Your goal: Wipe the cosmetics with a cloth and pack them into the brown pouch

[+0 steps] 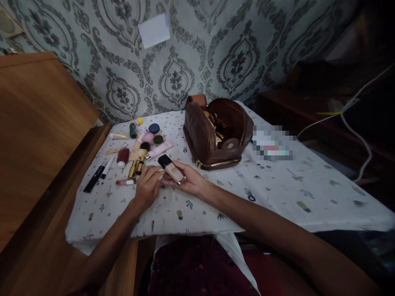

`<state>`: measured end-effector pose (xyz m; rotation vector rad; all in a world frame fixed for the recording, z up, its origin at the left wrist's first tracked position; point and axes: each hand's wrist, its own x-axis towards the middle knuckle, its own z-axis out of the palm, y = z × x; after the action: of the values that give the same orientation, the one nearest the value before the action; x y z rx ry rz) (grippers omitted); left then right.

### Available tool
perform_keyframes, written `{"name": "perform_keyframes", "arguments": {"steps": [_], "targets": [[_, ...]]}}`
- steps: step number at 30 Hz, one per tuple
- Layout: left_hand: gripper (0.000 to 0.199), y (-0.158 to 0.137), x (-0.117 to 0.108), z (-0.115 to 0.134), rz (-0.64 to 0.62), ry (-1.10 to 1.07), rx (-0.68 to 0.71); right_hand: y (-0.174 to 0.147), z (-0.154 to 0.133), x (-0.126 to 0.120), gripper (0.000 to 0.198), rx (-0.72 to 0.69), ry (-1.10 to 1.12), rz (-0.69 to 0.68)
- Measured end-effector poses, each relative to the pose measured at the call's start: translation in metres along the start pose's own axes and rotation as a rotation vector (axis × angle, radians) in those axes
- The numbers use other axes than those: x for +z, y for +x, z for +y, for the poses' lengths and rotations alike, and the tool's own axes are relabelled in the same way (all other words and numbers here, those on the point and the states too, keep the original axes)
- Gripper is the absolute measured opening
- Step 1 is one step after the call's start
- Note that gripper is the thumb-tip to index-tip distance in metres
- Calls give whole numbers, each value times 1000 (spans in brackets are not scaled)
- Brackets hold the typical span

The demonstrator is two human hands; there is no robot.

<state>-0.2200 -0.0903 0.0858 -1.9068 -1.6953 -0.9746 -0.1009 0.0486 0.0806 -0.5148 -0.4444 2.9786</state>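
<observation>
"Holding what, and doing which bit now?"

"Holding a small bottle in the right hand, with thumb and fingers around it. Probably just at the looking or handling bit, with the black cap on. Seeing the left hand close by, at eight o'clock from the bottle, with bent fingers. Hard to tell if touching it or pinching anything."

"Needing what for the next move?"

"Maybe a snug grip, to stop any slipping on smooth sides. Maybe help from the left hand too."

"Looking like what?"

"Like a little block, pinky tan inside, with a shiny clear bottom. Tipped over, with cap end toward eleven o'clock."

"Found where?"

"Over the white cloth, with the brown bag at two o'clock and a pink tube at eleven."
</observation>
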Motion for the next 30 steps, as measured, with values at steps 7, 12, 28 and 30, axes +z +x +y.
{"name": "perform_keyframes", "arguments": {"steps": [7,12,28,30], "targets": [[34,6,-9,-15,159,-109,-422,-9,4,3,25,-45,-295,-192],[32,11,-14,-8,97,-346,-533,-6,12,1,37,-134,-404,-175],[32,30,-2,18,-166,-665,-823,-15,5,18,46,-600,-401,-74],[37,33,6,25,-231,-646,-731,-19,5,21,45,-672,-432,-82]]}}
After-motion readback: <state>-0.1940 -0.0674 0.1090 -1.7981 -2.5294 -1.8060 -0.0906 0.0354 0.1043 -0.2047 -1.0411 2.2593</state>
